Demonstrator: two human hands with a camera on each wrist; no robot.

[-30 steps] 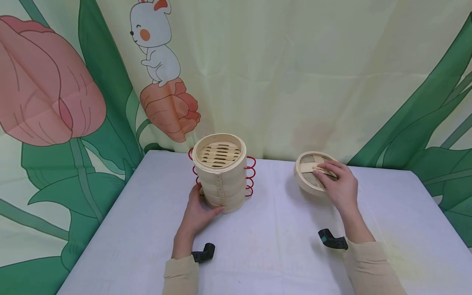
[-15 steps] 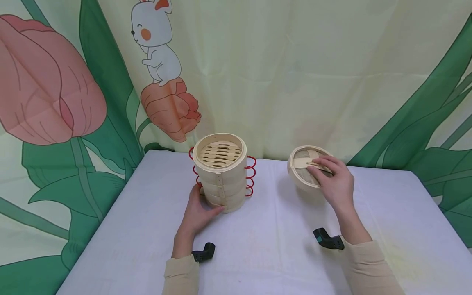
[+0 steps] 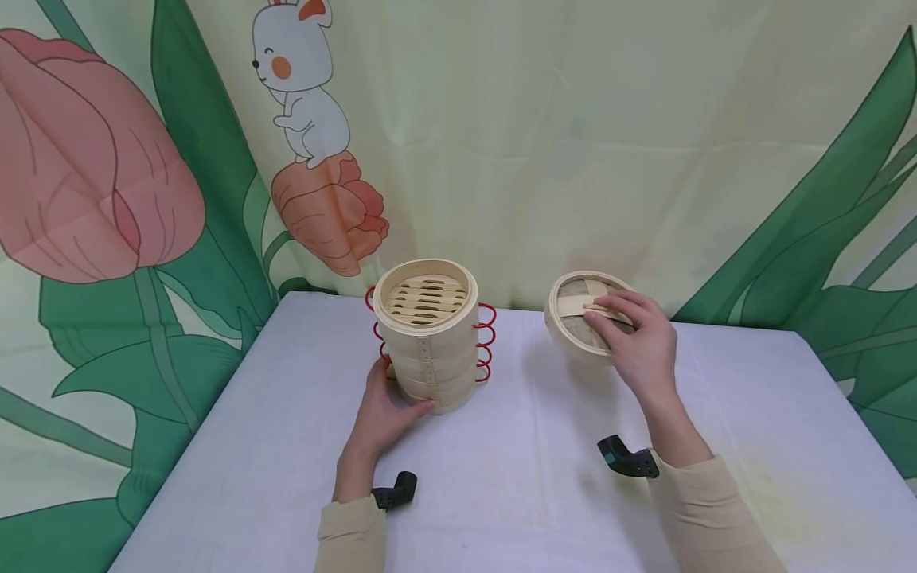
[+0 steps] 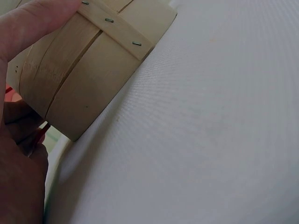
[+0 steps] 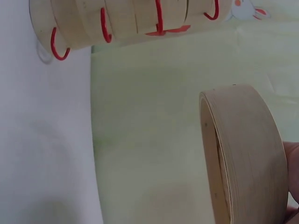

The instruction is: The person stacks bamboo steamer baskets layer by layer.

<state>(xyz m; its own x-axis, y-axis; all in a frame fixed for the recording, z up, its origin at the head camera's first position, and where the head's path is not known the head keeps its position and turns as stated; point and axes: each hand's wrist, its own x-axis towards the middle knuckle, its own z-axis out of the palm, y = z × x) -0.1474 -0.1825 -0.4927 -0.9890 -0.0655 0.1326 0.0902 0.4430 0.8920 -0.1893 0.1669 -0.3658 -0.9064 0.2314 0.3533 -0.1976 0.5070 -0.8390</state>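
A stack of bamboo steamer baskets stands upright on the table, its slatted top tier uncovered and red loop handles down both sides. My left hand grips the stack low on its left side, thumb across the front; the left wrist view shows the thumb by a stapled bamboo strip. To the right of the stack, my right hand pinches the woven bamboo steamer lid by the strap on its top. The lid is held tilted above the table, and the right wrist view shows its side band.
A white cloth covers the table. Close behind its back edge hangs a printed curtain with a rabbit, a carrot and tulips. Red handles stick out from the stack toward the lid's side.
My right hand has carried the lid leftward and upward, closer to the stack. The left hand and the stack have stayed in place.
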